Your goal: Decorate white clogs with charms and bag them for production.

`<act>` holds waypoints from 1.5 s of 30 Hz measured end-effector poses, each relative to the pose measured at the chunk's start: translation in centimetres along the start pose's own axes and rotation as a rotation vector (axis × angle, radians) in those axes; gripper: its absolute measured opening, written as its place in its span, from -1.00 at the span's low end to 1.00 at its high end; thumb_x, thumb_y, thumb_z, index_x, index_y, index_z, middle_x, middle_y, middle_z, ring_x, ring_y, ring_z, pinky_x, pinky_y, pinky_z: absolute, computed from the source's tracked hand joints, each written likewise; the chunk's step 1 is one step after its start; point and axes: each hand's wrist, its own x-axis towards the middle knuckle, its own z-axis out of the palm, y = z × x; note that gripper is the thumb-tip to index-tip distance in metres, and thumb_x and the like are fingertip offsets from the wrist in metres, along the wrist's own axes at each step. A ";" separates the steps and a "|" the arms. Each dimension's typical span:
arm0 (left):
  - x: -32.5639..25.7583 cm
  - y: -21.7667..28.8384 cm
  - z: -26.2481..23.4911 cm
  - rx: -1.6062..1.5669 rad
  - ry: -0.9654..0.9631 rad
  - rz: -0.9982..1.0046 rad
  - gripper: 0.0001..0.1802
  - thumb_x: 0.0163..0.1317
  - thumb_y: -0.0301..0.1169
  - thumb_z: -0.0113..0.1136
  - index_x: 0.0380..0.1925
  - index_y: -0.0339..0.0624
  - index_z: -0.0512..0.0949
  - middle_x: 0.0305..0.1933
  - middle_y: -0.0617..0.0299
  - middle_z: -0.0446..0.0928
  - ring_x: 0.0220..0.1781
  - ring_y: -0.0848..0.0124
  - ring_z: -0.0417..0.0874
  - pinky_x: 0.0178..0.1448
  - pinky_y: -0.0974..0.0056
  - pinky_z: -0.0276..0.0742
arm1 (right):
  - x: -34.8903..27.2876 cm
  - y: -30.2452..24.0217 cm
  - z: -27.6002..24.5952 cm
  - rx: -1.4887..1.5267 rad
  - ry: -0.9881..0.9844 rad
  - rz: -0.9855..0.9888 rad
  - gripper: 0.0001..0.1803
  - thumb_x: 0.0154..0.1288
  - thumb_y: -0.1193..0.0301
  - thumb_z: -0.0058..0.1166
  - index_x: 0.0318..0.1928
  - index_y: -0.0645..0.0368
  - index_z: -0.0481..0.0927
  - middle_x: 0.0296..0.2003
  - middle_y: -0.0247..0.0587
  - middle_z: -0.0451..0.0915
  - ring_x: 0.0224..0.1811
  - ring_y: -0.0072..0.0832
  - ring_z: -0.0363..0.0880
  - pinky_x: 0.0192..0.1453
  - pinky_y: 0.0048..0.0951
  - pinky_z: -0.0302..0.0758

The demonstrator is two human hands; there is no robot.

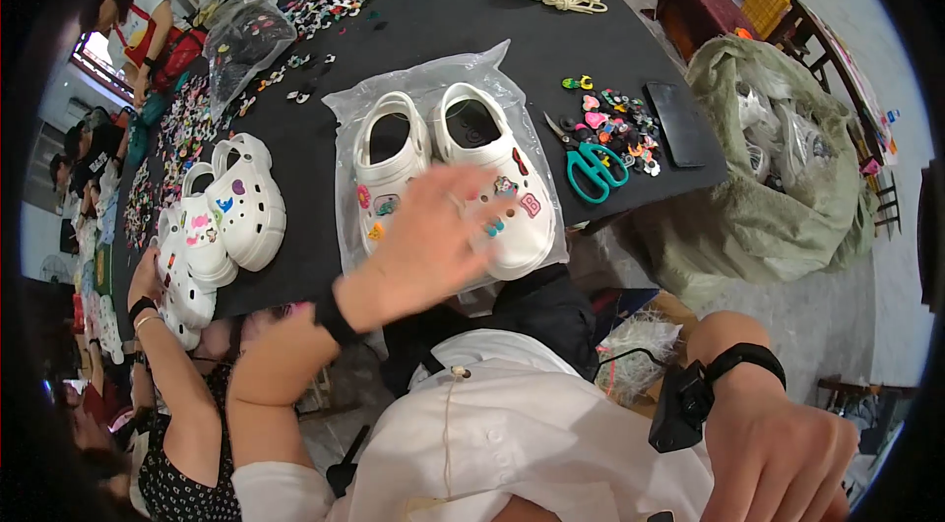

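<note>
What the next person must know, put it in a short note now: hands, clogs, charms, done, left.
Left hand: open, blurred, fingers spread over the toes of the white clogs, holding nothing.
Right hand: low, off the table; its grip cannot be told.
Clogs: side by side on a clear plastic bag on the black table; loose charms and teal scissors to their right.
Done: both clogs carry several charms.
Left: a pile of loose charms, unfitted.
</note>
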 end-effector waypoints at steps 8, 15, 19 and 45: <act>-2.2 2.5 6.1 0.116 0.043 0.050 -0.34 -0.01 -0.19 0.44 0.18 0.20 0.53 0.41 0.22 0.35 0.43 0.12 0.30 0.43 -0.13 0.16 | 0.6 1.2 -0.5 0.001 -0.092 0.018 -0.39 0.45 0.09 0.01 -0.72 0.21 0.51 -0.72 -0.17 0.49 -0.65 -0.39 0.48 0.09 -0.20 0.68; -6.9 0.6 4.3 0.059 0.274 -0.281 -0.27 -0.12 -0.20 0.55 0.15 0.04 0.54 0.38 0.10 0.35 0.45 0.04 0.27 0.46 -0.09 0.13 | -7.9 3.3 -4.0 -0.868 0.251 0.316 -0.63 0.09 0.18 0.42 -0.47 0.19 0.56 -0.50 -0.23 0.60 -0.45 -0.27 0.57 -0.09 -0.07 0.55; -9.2 -0.9 6.5 -0.016 0.571 -0.554 0.17 -0.32 -0.05 0.67 0.34 -0.14 0.29 0.49 -0.17 0.08 0.52 -0.11 0.10 0.49 -0.10 0.11 | -14.8 9.5 -7.0 -1.591 0.321 0.813 0.23 -0.35 0.14 0.67 0.34 0.18 0.20 0.36 0.21 0.09 0.38 0.12 0.16 0.40 -0.02 0.25; -11.8 -0.8 7.6 -0.309 0.731 -0.647 -0.13 0.07 -0.40 0.40 0.37 -0.22 0.18 0.39 0.00 0.23 0.41 0.13 0.26 0.47 0.08 0.12 | -14.6 13.9 -7.5 -1.564 0.394 0.694 -0.57 0.08 0.46 0.37 0.01 0.12 0.59 0.17 -0.02 0.42 0.23 -0.07 0.37 0.29 -0.12 0.35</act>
